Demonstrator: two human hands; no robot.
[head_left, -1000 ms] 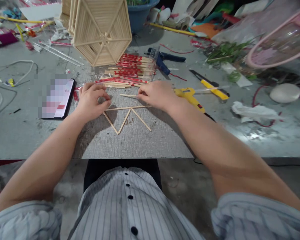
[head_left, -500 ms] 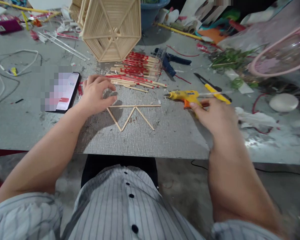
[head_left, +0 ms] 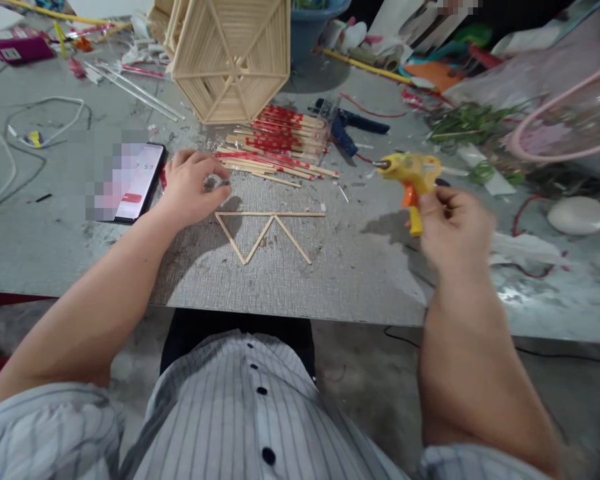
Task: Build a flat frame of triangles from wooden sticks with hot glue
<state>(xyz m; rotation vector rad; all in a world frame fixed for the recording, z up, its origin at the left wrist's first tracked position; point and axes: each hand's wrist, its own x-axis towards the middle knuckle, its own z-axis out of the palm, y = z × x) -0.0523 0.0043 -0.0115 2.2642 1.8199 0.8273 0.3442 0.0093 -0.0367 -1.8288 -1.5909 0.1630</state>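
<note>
A yellow hot glue gun [head_left: 409, 168] with an orange trigger is gripped by its handle in my right hand [head_left: 457, 230], raised above the table with its nozzle facing left. My left hand [head_left: 193, 187] rests on the table, thumb and fingers curved and apart, with nothing seen between them. Just right of its thumb lies a zigzag frame of thin wooden sticks [head_left: 260, 239], joined along one long straight stick [head_left: 295, 214]. Beyond it are loose chopsticks [head_left: 265, 165] and a clear pack of red-patterned chopsticks [head_left: 287, 130].
A stick-built hexagonal piece [head_left: 233, 63] stands at the back. Left of my hand lies a phone [head_left: 137, 177]. Dark blue pliers-like tools [head_left: 347, 130], a pink-rimmed basket [head_left: 517, 137], greenery [head_left: 467, 120] and a white oval object [head_left: 577, 215] sit to the right. A white cable [head_left: 77, 113] curls at left.
My right hand has lifted the glue gun off the table and moved it slightly right. My left hand stays nearly in place, and the stick frame has not changed.
</note>
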